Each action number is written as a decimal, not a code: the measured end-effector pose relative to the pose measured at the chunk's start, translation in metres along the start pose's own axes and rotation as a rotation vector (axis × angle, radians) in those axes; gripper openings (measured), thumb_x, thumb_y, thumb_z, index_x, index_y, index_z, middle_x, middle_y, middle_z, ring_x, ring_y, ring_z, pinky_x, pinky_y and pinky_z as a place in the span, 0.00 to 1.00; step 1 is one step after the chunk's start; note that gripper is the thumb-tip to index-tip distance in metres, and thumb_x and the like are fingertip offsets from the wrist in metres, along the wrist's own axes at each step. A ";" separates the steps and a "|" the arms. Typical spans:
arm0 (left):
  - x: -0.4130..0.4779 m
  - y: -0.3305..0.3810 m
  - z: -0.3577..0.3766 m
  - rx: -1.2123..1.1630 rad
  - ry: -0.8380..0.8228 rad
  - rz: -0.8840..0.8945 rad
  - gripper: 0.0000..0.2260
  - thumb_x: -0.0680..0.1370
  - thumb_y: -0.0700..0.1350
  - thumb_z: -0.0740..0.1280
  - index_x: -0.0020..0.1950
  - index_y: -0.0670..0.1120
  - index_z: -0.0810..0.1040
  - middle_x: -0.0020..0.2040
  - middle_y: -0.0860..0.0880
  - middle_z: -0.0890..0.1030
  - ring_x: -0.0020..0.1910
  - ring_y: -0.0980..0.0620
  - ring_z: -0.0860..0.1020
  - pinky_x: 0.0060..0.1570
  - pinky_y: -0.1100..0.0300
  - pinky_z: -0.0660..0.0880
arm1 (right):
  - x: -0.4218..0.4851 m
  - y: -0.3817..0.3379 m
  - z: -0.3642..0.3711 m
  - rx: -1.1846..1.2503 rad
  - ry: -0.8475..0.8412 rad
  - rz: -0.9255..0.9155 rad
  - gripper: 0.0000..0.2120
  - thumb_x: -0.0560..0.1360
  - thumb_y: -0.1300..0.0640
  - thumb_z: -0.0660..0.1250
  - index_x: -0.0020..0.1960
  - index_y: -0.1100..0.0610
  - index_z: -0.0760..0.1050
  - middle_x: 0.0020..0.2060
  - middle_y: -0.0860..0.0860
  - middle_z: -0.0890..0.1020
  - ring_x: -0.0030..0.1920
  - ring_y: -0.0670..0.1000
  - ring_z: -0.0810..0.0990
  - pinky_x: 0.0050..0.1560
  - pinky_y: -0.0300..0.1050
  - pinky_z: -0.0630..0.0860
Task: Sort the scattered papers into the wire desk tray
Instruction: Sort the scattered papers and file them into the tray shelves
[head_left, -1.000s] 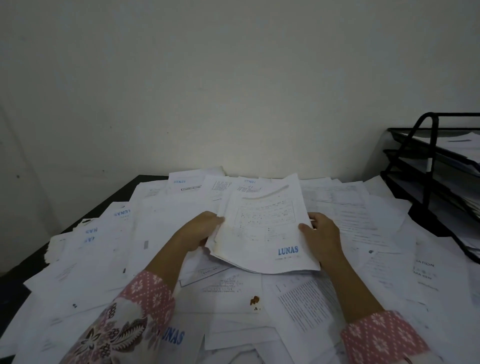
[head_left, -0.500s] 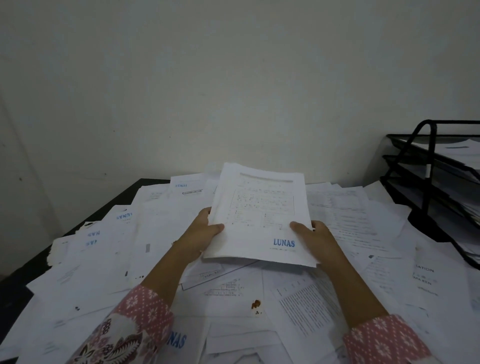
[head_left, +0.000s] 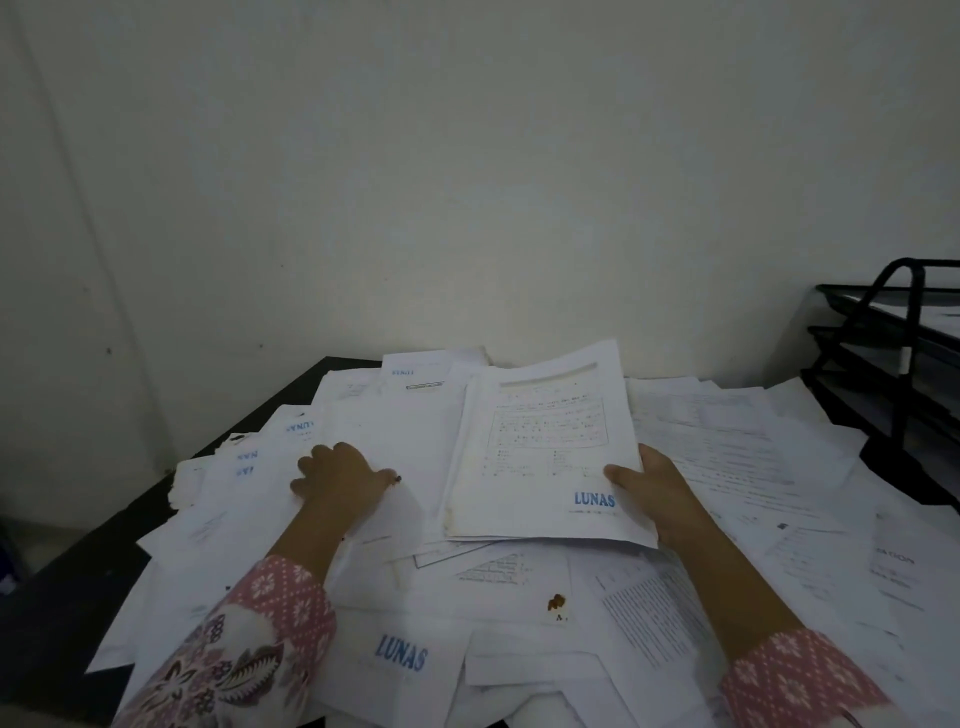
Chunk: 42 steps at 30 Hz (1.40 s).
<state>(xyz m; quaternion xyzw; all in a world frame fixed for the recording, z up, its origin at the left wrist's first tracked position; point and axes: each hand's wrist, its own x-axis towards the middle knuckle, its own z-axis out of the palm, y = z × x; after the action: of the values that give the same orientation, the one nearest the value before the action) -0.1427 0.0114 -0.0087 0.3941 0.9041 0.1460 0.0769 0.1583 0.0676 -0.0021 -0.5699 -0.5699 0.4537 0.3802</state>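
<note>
On the table (head_left: 291, 395), from the head view, your right hand (head_left: 657, 491) pinches a stack (head_left: 545, 457) of sheets at its right edge, thumb on top, while your left hand (head_left: 340, 475) rests on loose papers (head_left: 727, 457) beside it, fingers bent; whether it grips a sheet you cannot tell. Support the stack from below so it does not sag or shed pages, square its edges, then carry it right to the tray (head_left: 893, 358), which stands at the far right with sheets already on its tiers. Blue "LUNAS" is printed on the stack's corner and on a nearer sheet (head_left: 400, 660); finer text is unreadable.
</note>
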 end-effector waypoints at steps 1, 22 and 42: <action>0.002 -0.004 0.000 -0.004 0.008 0.001 0.33 0.72 0.63 0.67 0.65 0.41 0.66 0.65 0.41 0.67 0.65 0.41 0.65 0.62 0.49 0.65 | 0.000 0.000 0.002 0.006 -0.004 0.005 0.18 0.78 0.63 0.62 0.68 0.59 0.69 0.63 0.57 0.76 0.52 0.54 0.77 0.48 0.45 0.73; 0.008 -0.011 -0.011 -0.518 -0.135 0.168 0.35 0.72 0.42 0.73 0.73 0.38 0.57 0.69 0.39 0.68 0.67 0.42 0.67 0.63 0.54 0.66 | -0.013 -0.024 0.022 -0.113 -0.058 -0.021 0.18 0.78 0.62 0.63 0.67 0.60 0.69 0.62 0.57 0.77 0.51 0.52 0.76 0.39 0.37 0.73; -0.030 0.039 -0.026 -1.069 -0.235 0.423 0.22 0.78 0.36 0.65 0.71 0.45 0.65 0.62 0.48 0.73 0.56 0.51 0.72 0.55 0.58 0.70 | -0.008 -0.028 0.016 0.014 -0.017 -0.090 0.18 0.77 0.57 0.65 0.65 0.60 0.69 0.60 0.53 0.76 0.57 0.55 0.76 0.59 0.49 0.74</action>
<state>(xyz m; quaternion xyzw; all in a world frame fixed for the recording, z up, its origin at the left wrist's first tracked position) -0.1015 0.0092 0.0289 0.4861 0.5922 0.5491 0.3339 0.1350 0.0599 0.0205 -0.5370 -0.5950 0.4448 0.3997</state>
